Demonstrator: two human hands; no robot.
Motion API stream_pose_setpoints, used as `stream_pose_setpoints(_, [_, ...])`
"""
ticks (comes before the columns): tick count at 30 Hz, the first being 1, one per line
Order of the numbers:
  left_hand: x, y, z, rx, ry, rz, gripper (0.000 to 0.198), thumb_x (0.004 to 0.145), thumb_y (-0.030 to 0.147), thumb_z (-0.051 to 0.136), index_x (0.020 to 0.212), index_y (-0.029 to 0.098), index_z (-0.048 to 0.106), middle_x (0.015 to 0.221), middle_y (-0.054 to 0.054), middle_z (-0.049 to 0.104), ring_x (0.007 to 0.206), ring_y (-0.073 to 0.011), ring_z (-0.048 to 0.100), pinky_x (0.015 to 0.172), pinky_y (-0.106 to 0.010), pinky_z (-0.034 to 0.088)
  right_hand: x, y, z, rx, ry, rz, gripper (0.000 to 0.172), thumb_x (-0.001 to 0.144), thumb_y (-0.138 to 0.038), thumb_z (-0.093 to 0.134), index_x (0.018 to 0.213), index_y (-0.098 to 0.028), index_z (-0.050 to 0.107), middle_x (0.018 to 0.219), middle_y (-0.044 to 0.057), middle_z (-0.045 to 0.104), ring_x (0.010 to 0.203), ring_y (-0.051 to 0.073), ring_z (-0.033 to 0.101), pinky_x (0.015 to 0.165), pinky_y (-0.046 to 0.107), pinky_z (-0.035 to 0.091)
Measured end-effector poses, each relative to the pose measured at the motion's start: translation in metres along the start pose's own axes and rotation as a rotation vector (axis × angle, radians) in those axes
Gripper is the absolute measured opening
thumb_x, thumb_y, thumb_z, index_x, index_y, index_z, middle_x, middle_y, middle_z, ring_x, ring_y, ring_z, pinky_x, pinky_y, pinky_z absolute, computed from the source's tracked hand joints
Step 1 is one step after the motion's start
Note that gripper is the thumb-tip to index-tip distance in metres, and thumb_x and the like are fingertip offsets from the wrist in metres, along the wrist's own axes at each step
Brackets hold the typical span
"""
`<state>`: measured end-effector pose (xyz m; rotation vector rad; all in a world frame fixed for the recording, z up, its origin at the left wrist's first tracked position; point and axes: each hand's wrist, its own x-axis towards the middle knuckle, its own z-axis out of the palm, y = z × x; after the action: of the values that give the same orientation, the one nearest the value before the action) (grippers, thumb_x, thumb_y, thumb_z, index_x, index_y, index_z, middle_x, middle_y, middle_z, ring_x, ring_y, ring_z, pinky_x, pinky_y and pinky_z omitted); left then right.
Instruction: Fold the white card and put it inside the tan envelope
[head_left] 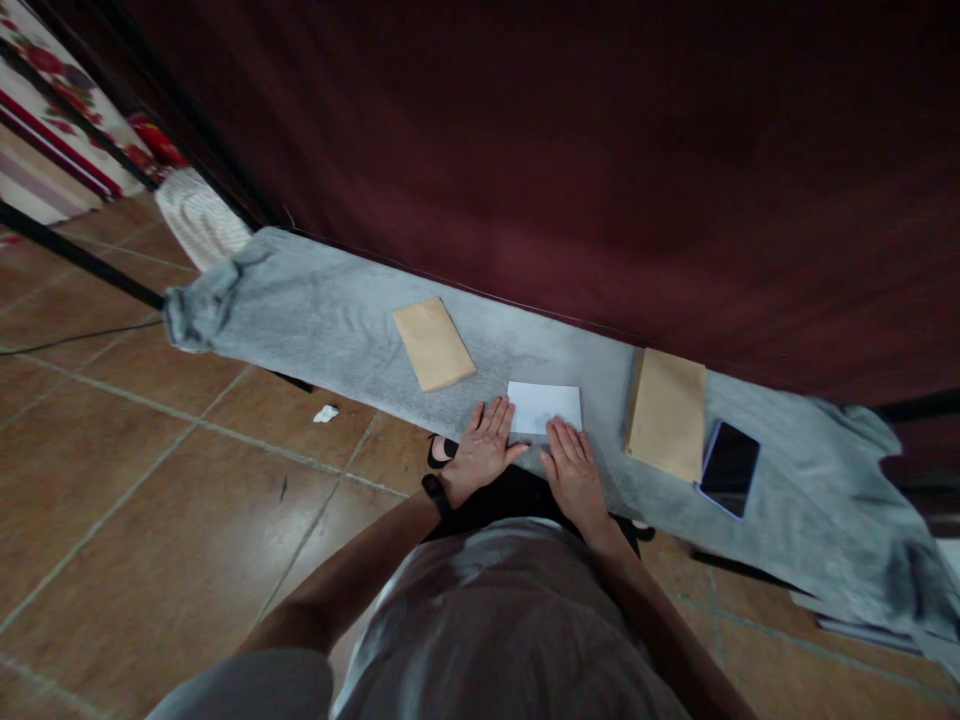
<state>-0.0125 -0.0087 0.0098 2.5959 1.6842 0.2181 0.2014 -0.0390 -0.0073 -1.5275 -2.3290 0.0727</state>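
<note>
While lying flat under the fingers [495, 416]: white paper [543, 402], on grey cloth [337, 300].
Touched at left edge by left hand [486, 450], on near right part by right hand [574, 468], with fingers extended; flanked by brown packet [433, 345] left of left fingers, brown stack [669, 413] and phone [731, 467] right of right fingers.

A dark red curtain [525, 150] hung behind a long grey cloth [322, 290], which was wrinkled at both ends. A phone [731, 468] with a dark screen and purple edge lay on the cloth, towards the right. Brown floor tiles [135, 480] with pale joints showed below, bearing a small white scrap [325, 413]. At the left, a thin black cable [82, 339] ran below a black bar [82, 257].
</note>
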Motion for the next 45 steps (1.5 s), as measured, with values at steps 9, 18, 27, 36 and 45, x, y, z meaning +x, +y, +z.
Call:
stream_pose_setpoints(9, [0.001,0.001,0.001,0.017,0.02,0.043,0.076,0.102,0.06,0.039,0.156,0.008,0.036,0.164,-0.018,0.032,0.155,-0.0296,0.024,0.127,-0.052,0.015,-0.002,-0.006,0.005,-0.08,-0.013,0.048,0.05,0.107,-0.036,0.039,0.154,-0.021,0.045,0.162,0.013,0.039,0.149,0.032,0.036,0.122,0.057,0.021])
stream_pose_setpoints(18, [0.005,0.023,0.003,-0.065,-0.001,0.177,0.064,0.105,0.055,0.036,0.154,0.014,0.041,0.165,-0.012,0.033,0.155,-0.0263,0.026,0.127,-0.049,0.016,-0.005,-0.002,0.006,-0.094,-0.013,0.025,0.051,0.104,-0.03,0.045,0.153,-0.019,0.045,0.164,0.014,0.036,0.149,0.032,0.035,0.122,0.054,0.026])
stream_pose_setpoints(27, [0.022,0.021,0.004,-0.104,-0.009,0.1,0.068,0.105,0.055,0.032,0.154,0.009,0.041,0.163,-0.018,0.035,0.155,-0.0266,0.026,0.126,-0.051,0.016,-0.004,-0.003,0.011,-0.068,0.04,0.035,0.049,0.104,-0.031,0.044,0.151,-0.018,0.048,0.161,0.014,0.041,0.147,0.032,0.039,0.12,0.055,0.03])
stream_pose_setpoints(36, [0.06,0.015,0.009,-0.093,0.012,-0.056,0.063,0.106,0.046,0.03,0.152,0.005,0.042,0.16,-0.02,0.039,0.153,-0.0295,0.031,0.124,-0.05,0.022,-0.002,-0.004,0.014,-0.076,0.045,0.048,0.048,0.104,-0.032,0.045,0.15,-0.019,0.05,0.16,0.013,0.043,0.146,0.032,0.04,0.12,0.055,0.03])
stream_pose_setpoints(45, [0.058,0.007,0.005,-0.215,0.028,-0.209,0.055,0.099,0.025,0.04,0.15,0.005,0.044,0.158,-0.02,0.044,0.149,-0.027,0.039,0.122,-0.044,0.032,-0.001,-0.007,0.013,-0.074,0.081,0.051,0.048,0.103,-0.031,0.047,0.15,-0.02,0.05,0.159,0.013,0.045,0.146,0.031,0.041,0.12,0.054,0.031])
